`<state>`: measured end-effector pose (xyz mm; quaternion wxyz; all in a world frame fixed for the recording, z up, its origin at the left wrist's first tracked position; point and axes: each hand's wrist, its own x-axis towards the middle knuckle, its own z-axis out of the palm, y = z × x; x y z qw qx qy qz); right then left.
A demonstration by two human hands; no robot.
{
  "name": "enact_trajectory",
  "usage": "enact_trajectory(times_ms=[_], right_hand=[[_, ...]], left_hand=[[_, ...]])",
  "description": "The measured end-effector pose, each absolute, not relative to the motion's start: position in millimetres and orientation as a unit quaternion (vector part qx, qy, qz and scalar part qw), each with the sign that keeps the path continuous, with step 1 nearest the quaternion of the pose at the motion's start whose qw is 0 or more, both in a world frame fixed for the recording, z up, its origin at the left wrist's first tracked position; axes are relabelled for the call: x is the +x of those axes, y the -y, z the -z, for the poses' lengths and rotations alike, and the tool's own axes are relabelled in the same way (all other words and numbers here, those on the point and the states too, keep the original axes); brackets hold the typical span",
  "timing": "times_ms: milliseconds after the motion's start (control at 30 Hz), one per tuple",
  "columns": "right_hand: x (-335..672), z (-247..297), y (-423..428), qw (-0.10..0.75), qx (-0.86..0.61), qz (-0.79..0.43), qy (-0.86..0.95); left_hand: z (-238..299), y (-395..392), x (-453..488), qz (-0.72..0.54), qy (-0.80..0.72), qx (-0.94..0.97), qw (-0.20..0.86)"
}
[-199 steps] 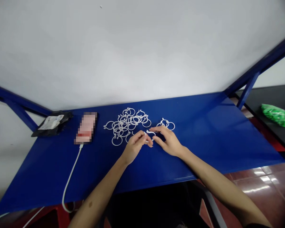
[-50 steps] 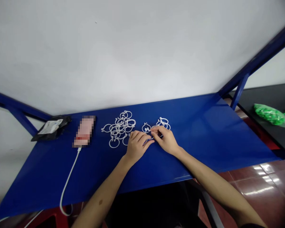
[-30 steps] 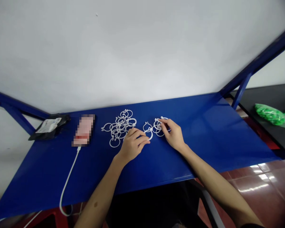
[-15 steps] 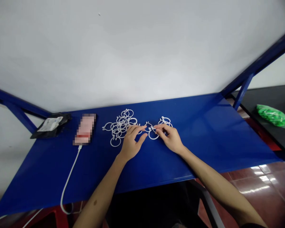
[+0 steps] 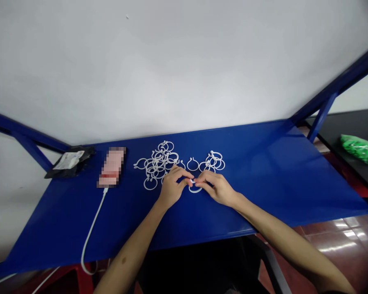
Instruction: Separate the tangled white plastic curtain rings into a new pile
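On the blue table (image 5: 263, 171), my left hand (image 5: 171, 188) and my right hand (image 5: 217, 188) meet fingertip to fingertip. Both pinch one white plastic ring (image 5: 195, 188), which hangs just below the fingers. A pile of several white rings (image 5: 158, 162) lies beyond my left hand. A single ring (image 5: 193, 164) sits alone behind the hands. A smaller group of rings (image 5: 214, 161) lies beyond my right hand.
A phone (image 5: 112, 172) with a white cable (image 5: 90, 232) lies at the left. A black packet (image 5: 70, 161) rests at the far left edge. A green bag (image 5: 360, 149) sits on a black table at the right. A white wall stands behind.
Both hands have drawn back toward me with one ring pinched between them. One ring stays alone on the table between the pile and the small group.
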<state>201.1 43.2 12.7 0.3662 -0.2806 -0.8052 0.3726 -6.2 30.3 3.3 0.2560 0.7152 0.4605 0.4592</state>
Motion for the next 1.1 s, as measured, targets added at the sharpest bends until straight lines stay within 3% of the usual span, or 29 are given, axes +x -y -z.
enact_trajectory(times_ms=[133, 400, 533, 833, 967, 1100], right_hand=[[203, -14, -46, 0.369, -0.284, -0.34, 0.817], [219, -19, -70, 0.461, -0.466, -0.175, 0.735], [230, -12, -83, 0.45, -0.511, -0.13, 0.721], [229, 1, -87, 0.412, -0.541, -0.038, 0.732], [220, -10, -73, 0.442, -0.476, -0.061, 0.758], [208, -14, -58, 0.427, -0.39, -0.205, 0.79]], left_hand=[[-2, -33, -2, -0.441, -0.467, 0.738, 0.208], [9, -34, 12, -0.287, -0.552, 0.78, -0.066], [13, -31, 15, -0.272, -0.545, 0.788, -0.091], [0, -24, 14, -0.371, -0.501, 0.775, -0.102], [-2, -21, 13, -0.393, -0.478, 0.778, -0.112], [-4, -19, 14, -0.394, -0.452, 0.788, -0.141]])
